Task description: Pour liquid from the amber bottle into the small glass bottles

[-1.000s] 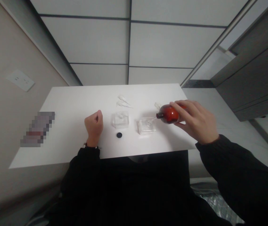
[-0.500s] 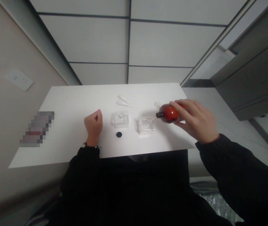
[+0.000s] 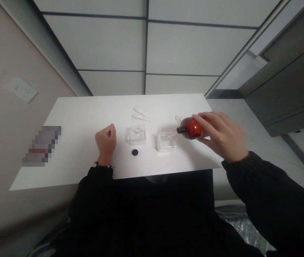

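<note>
Bottle (image 3: 191, 128), amber and tilted, is gripped in the right hand (image 3: 223, 141), whose fingers hide its base; a thin stream (image 3: 173, 134) seems to run from its neck into the nearer clear box (image 3: 167, 148), 1 of 2 on the white table (image 3: 87, 110). The left hand (image 3: 106, 141) is curled into a fist, palm hidden, and a pixelated patch (image 3: 42, 146) masks something at the table's left side.

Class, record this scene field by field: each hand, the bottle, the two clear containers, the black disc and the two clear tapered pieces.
Right hand: grips the red-brown bottle
Red-brown bottle: tipped, thin stream from its mouth toward the right container
Left hand: closed in a fist; contents, if any, hidden
Left container: between left hand and right container
Black disc: on the table between left container and near edge
Tapered pieces: two, beyond the left container
</note>
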### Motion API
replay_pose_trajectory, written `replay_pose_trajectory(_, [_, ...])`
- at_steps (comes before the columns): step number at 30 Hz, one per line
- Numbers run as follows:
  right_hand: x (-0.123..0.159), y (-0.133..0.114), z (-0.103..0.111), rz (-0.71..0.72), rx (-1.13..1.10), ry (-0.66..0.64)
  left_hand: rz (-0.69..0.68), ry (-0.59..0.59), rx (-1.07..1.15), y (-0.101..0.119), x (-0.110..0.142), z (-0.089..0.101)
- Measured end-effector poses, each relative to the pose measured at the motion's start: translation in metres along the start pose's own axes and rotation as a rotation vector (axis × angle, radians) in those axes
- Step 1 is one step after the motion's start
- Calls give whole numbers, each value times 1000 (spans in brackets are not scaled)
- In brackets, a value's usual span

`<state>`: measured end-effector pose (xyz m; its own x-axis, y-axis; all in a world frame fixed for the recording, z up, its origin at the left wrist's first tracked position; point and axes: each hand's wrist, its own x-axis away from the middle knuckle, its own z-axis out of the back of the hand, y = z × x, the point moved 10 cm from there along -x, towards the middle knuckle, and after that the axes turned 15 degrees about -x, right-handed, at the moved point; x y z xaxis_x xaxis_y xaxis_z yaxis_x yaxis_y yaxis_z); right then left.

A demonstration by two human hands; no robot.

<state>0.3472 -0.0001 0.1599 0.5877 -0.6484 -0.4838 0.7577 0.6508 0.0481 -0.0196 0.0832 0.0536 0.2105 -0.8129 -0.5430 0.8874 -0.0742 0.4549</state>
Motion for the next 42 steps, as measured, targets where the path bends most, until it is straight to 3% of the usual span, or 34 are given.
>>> replay_pose_trajectory(42, [1, 3, -3, -34, -14, -22, 17, -16, -4, -2, 0, -2])
